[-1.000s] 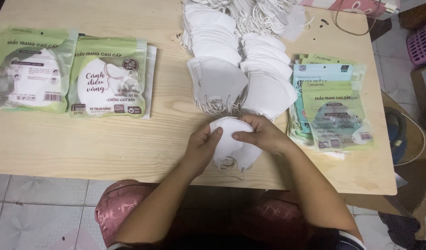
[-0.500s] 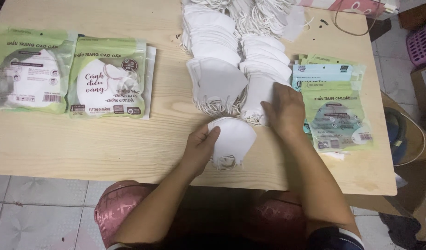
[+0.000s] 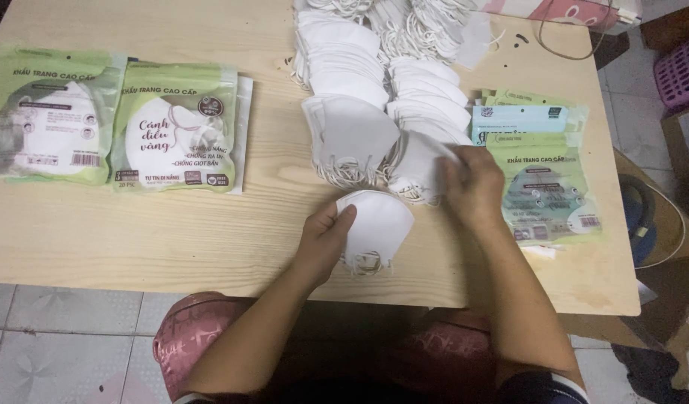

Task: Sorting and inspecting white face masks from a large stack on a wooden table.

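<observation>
- A small stack of folded white face masks (image 3: pixel 378 224) lies at the near edge of the wooden table (image 3: pixel 210 239), ear loops trailing toward the person.
- The left hand (image 3: pixel 326 238) pins that stack, thumb on top and fingers curled over its left edge.
- The right hand (image 3: pixel 475 183) reaches into the right-hand row of loose masks (image 3: pixel 427 123), fingers closed on the edge of the nearest mask (image 3: pixel 423 170), which tilts up off the row.
- A second row of masks (image 3: pixel 344 97) lies just to the left, fanned toward the far edge.
- Empty green printed pouches (image 3: pixel 543 176) are piled beside the right hand; two filled packs (image 3: pixel 176 127) lie well apart at the left.
- Judged from this, the step is gathering a count of masks; next calls for carrying the pinched mask across and squaring it onto the held stack.
</observation>
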